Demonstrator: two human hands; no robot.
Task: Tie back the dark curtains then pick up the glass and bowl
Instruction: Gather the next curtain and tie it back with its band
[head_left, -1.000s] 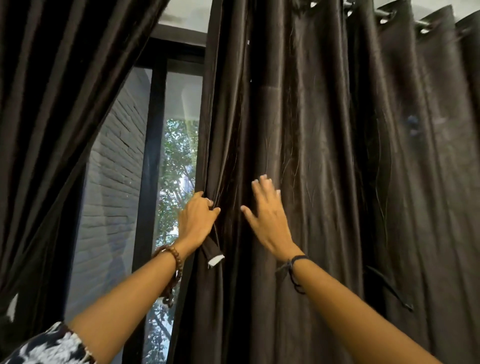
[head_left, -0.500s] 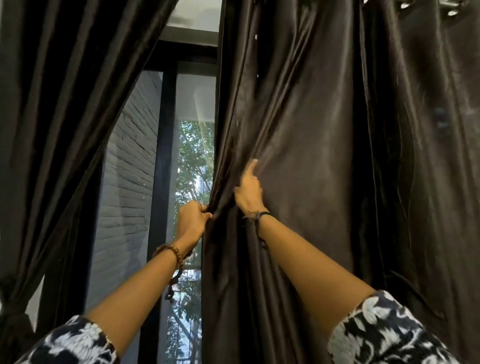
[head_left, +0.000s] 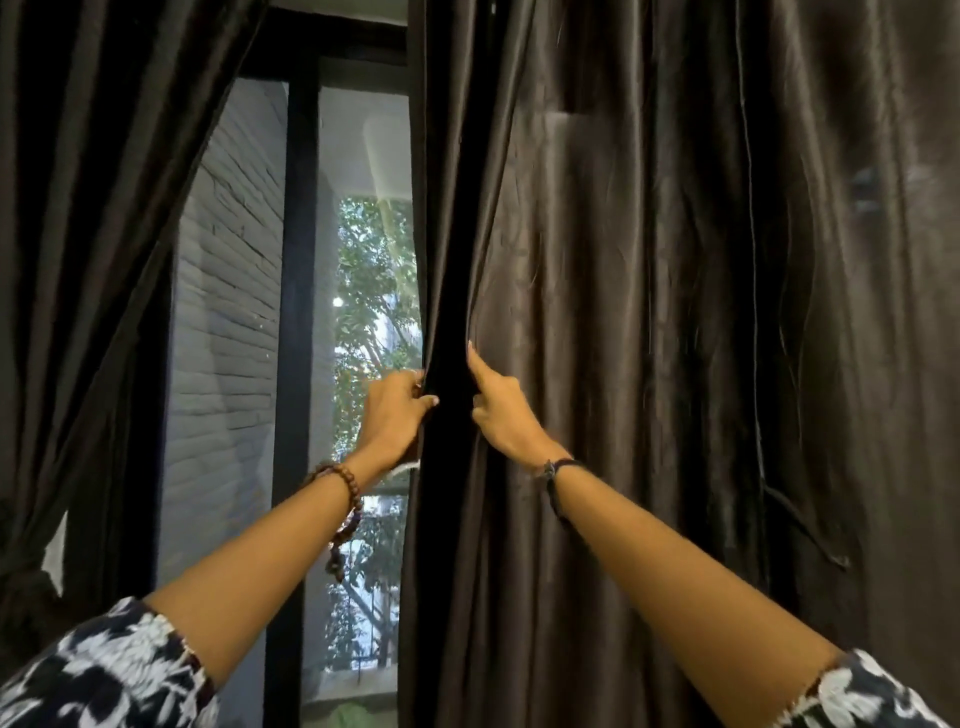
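Task status: early. Left curtain panel (head_left: 104, 234) hangs drawn aside at the left edge, gathered low; whether it is tied cannot be told. Right curtain panel (head_left: 649, 312) hangs loose, not yet tied.

Left hand (head_left: 389, 415) grips the inner edge of the right panel, fingers curled round the fabric fold. Right hand (head_left: 501, 410) sits just beside it on the same fold, index finger extended upward against the cloth, other fingers curled; it appears to pinch the fabric.

Window (head_left: 358, 338) shows between the panels.

Remaining: gather and tie right panel, then fetch glass and bowl. Neither container is in view; contents unknown.
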